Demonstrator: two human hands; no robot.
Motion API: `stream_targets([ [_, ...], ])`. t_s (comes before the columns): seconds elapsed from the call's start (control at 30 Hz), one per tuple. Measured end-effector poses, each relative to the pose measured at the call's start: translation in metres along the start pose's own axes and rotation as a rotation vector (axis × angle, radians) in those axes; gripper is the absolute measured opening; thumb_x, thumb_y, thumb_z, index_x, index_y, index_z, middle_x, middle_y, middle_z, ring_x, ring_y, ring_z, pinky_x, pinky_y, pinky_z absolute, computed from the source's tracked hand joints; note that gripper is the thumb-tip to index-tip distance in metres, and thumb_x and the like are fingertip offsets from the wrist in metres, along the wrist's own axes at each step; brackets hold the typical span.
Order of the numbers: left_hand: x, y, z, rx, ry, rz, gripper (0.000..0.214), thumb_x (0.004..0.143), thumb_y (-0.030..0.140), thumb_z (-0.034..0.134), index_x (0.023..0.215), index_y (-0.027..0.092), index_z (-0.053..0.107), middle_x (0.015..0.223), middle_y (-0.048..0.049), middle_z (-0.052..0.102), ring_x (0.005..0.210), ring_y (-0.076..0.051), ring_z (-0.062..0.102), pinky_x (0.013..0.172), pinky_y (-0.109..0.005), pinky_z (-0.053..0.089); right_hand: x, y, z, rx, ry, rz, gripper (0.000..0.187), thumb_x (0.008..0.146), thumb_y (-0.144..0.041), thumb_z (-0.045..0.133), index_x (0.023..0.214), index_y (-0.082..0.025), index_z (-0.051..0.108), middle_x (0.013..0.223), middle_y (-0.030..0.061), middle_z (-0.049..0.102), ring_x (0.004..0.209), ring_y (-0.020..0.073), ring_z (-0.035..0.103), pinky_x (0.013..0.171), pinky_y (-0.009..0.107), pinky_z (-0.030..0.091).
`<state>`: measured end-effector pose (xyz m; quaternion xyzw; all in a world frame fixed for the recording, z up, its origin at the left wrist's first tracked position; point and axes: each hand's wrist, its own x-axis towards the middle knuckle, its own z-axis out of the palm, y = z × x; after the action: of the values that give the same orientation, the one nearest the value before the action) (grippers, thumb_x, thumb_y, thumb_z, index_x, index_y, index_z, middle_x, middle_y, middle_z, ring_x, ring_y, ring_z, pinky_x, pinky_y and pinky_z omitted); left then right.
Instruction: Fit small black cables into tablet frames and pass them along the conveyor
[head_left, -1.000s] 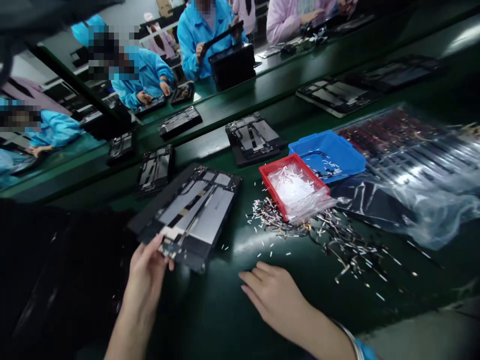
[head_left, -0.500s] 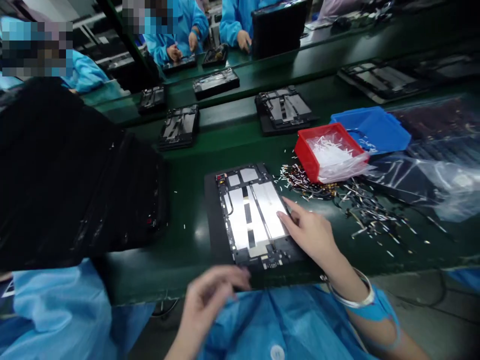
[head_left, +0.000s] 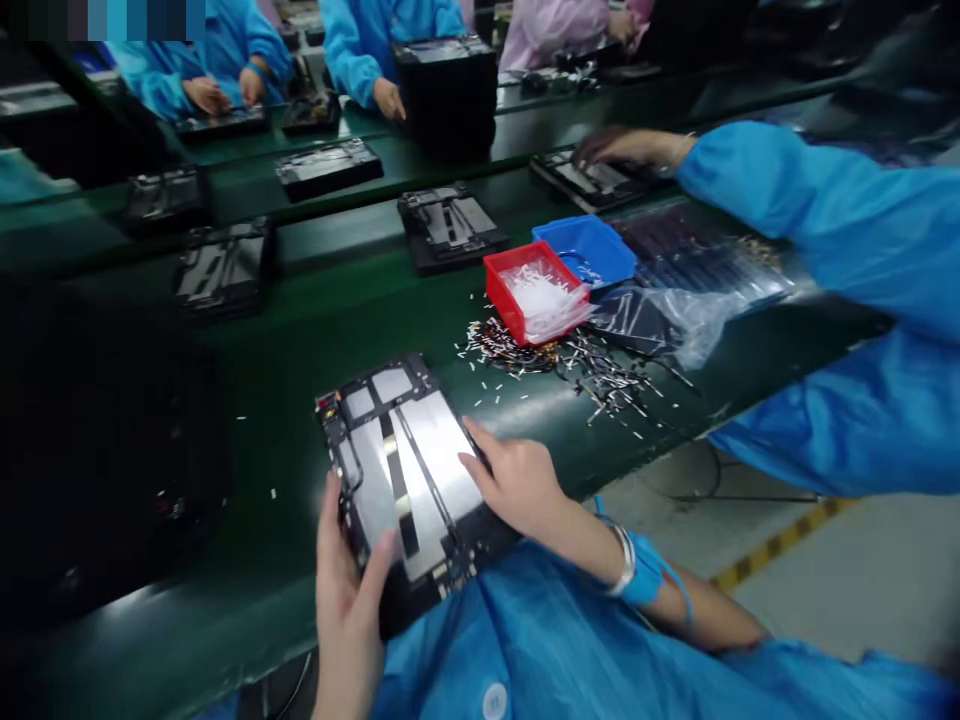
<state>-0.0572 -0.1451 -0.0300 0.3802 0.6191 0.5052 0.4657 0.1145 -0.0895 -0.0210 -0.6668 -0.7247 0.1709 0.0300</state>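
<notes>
Nearest, the left hand [head_left: 349, 590] holds an open-backed tablet [head_left: 431, 450] by its near left side, thumb over the back and fingers along the edge; the right hand [head_left: 525, 485] grips the right edge, thumb on the silver plate. The tablet lies aslant, its near end over the green bench [head_left: 270, 380] edge; whether the far end rests there, I cannot tell.

To handle it well, both grips should sit on the frame, clear of the bare circuitry at the near end and the flat ribbon down the middle, with even support so it does not tip toward the lap.

A dark bulk [head_left: 112, 450] crowds the left. Beyond the right hand, loose cables [head_left: 615, 385] and white bits could catch underneath; they spread around a red bin [head_left: 502, 300], with a blue bin [head_left: 613, 252] just behind and clear plastic [head_left: 705, 315] to the right. Farther off, a co-worker's hand [head_left: 630, 147] reaches over another tablet [head_left: 559, 185].
</notes>
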Motion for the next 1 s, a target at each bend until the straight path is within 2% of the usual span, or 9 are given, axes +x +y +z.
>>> stream_targets([
  [0.1, -0.022, -0.004, -0.002, 0.055, -0.014, -0.025, 0.062, 0.085, 0.037, 0.062, 0.142, 0.04, 0.038, 0.155, 0.0049, 0.031, 0.145, -0.025, 0.021, 0.119, -0.037, 0.02, -0.028, 0.022, 0.008, 0.232, -0.008, -0.058, 0.046, 0.094, -0.032, 0.044, 0.134, -0.013, 0.053, 0.065, 0.0035, 0.071, 0.06, 0.0171, 0.065, 0.057, 0.025, 0.041],
  [0.2, -0.015, 0.001, -0.009, 0.119, -0.016, 0.017, 0.059, 0.086, 0.038, 0.06, 0.141, 0.042, 0.04, 0.154, 0.0051, 0.033, 0.144, -0.026, 0.025, 0.119, -0.041, 0.021, -0.036, 0.054, 0.002, 0.451, 0.06, -0.066, 0.036, 0.092, -0.03, 0.047, 0.122, -0.017, 0.063, 0.061, -0.0013, 0.067, 0.053, 0.0126, 0.058, 0.056, 0.023, 0.041],
  [0.33, 0.027, 0.028, -0.015, 0.324, -0.059, 0.246, 0.06, 0.08, 0.041, 0.065, 0.136, 0.046, 0.045, 0.151, 0.0085, 0.037, 0.143, -0.029, 0.025, 0.119, -0.044, 0.02, -0.013, 0.1, -0.024, 0.233, 0.427, 0.191, 0.019, 0.085, -0.024, 0.053, 0.087, -0.019, 0.072, 0.071, 0.0026, 0.068, 0.065, 0.0152, 0.059, 0.061, 0.025, 0.039],
  [0.4, 0.048, 0.046, -0.012, 0.406, -0.133, 0.371, 0.055, 0.08, 0.042, 0.064, 0.132, 0.048, 0.048, 0.149, 0.0094, 0.039, 0.142, -0.029, 0.028, 0.118, -0.045, 0.025, 0.005, 0.113, -0.035, 0.071, 0.497, 0.266, 0.013, 0.082, -0.023, 0.058, 0.079, -0.02, 0.069, 0.07, 0.0024, 0.067, 0.071, 0.0177, 0.06, 0.061, 0.026, 0.038],
  [0.53, 0.077, 0.069, 0.006, 0.464, -0.365, 0.553, 0.04, 0.085, 0.033, 0.059, 0.126, 0.036, 0.056, 0.145, 0.0005, 0.046, 0.133, -0.03, 0.042, 0.108, -0.048, 0.038, 0.032, 0.113, -0.04, -0.143, 0.421, 0.277, 0.006, 0.078, -0.023, 0.062, 0.075, -0.02, 0.066, 0.071, 0.004, 0.068, 0.079, 0.0215, 0.06, 0.058, 0.028, 0.034],
  [0.67, 0.094, 0.074, 0.029, 0.455, -0.521, 0.602, 0.029, 0.089, 0.029, 0.055, 0.117, 0.027, 0.061, 0.138, -0.0049, 0.053, 0.127, -0.026, 0.049, 0.097, -0.038, 0.047, 0.034, 0.11, -0.044, -0.158, 0.436, 0.295, 0.012, 0.075, -0.016, 0.056, 0.067, -0.02, 0.064, 0.071, 0.0048, 0.068, 0.077, 0.0206, 0.06, 0.058, 0.028, 0.033],
  [0.77, 0.102, 0.073, 0.042, 0.448, -0.592, 0.609, 0.026, 0.089, 0.027, 0.053, 0.113, 0.025, 0.064, 0.135, -0.0065, 0.055, 0.122, -0.024, 0.054, 0.091, -0.035, 0.05, 0.026, 0.122, -0.059, -0.049, 0.522, 0.383, 0.009, 0.07, -0.017, 0.057, 0.066, -0.02, 0.065, 0.066, 0.0028, 0.066, 0.068, 0.0188, 0.059, 0.056, 0.027, 0.034],
  [0.87, 0.106, 0.072, 0.05, 0.42, -0.63, 0.612, 0.025, 0.089, 0.024, 0.053, 0.111, 0.022, 0.065, 0.132, -0.0074, 0.058, 0.118, -0.023, 0.057, 0.089, -0.033, 0.05, 0.015, 0.132, -0.074, 0.19, 0.509, 0.416, 0.009, 0.068, -0.02, 0.058, 0.064, -0.02, 0.066, 0.06, 0.0009, 0.065, 0.057, 0.0155, 0.056, 0.053, 0.026, 0.036],
  [1.0, 0.104, 0.072, 0.054, 0.344, -0.686, 0.552, 0.026, 0.088, 0.025, 0.053, 0.111, 0.02, 0.064, 0.129, -0.0086, 0.06, 0.116, -0.022, 0.057, 0.086, -0.032, 0.05, 0.005, 0.109, -0.076, 0.483, 0.518, 0.144, 0.009, 0.074, -0.024, 0.06, 0.068, -0.019, 0.066, 0.06, 0.0001, 0.063, 0.052, 0.0118, 0.054, 0.048, 0.024, 0.04],
])
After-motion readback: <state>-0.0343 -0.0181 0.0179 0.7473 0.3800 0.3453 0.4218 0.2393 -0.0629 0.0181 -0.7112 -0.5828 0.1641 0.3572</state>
